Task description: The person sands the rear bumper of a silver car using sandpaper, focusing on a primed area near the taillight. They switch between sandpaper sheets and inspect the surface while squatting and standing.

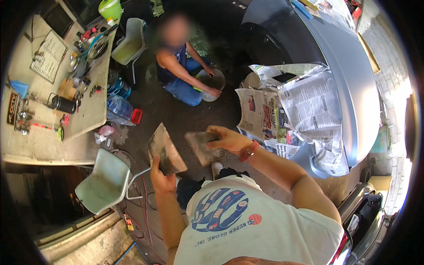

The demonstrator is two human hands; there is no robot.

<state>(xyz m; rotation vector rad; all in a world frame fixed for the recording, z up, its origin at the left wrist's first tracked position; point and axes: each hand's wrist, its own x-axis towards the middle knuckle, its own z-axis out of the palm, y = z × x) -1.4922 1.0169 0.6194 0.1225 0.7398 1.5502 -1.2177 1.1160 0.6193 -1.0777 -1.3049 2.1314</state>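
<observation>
My left hand [161, 177] grips the lower edge of a flat, tan, four-sided board [167, 152] with a dark grey smear on its face. The board is tilted up in front of me. Just to its right, my right hand [230, 140] is closed on a thin, greyish-brown flat plate [198, 145], its thumb on the near side. Motion blurs the plate, so I cannot tell its exact kind. A gap separates the plate from the board. A red watch [249, 151] is on my right wrist.
A silver-blue car body [353, 88], partly masked with newspaper [309, 104], stands at right. Ahead, a person [176, 66] crouches with both hands at a bucket [218, 79]. At left are a cluttered table [90, 104], two chairs [104, 181] and a hose [143, 194] on the floor.
</observation>
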